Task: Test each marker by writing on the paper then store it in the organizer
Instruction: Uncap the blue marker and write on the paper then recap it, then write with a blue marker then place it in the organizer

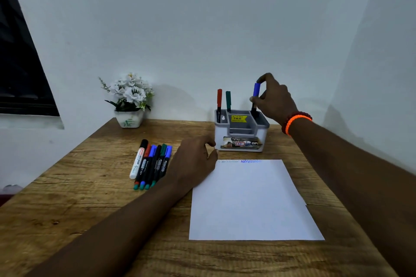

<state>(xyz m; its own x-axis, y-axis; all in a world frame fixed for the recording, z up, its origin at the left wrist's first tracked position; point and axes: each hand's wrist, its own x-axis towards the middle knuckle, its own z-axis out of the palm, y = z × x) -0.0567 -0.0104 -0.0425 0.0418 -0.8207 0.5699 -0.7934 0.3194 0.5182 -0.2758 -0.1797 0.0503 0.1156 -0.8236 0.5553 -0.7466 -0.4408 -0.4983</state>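
Right of centre in the frame, a blue-capped marker (256, 96) is being pinched by the right hand (273, 101) and lowered upright into the organizer (242, 132) for storage; the paper (252, 200) is being steadied by the loosely curled left hand (193, 162)

A blue-capped marker (256, 90) sits in the right hand (273, 101), red-capped (219, 96) and green-capped (228, 98) ones just left, above a grey-and-white organizer (242, 135) and wood-grain worktop (112, 209).

Right hand (273, 99) pinches blue marker (256, 94) over organizer (242, 141).

Right hand (273, 99) pinching; left hand (194, 159) seemingly loose-curled
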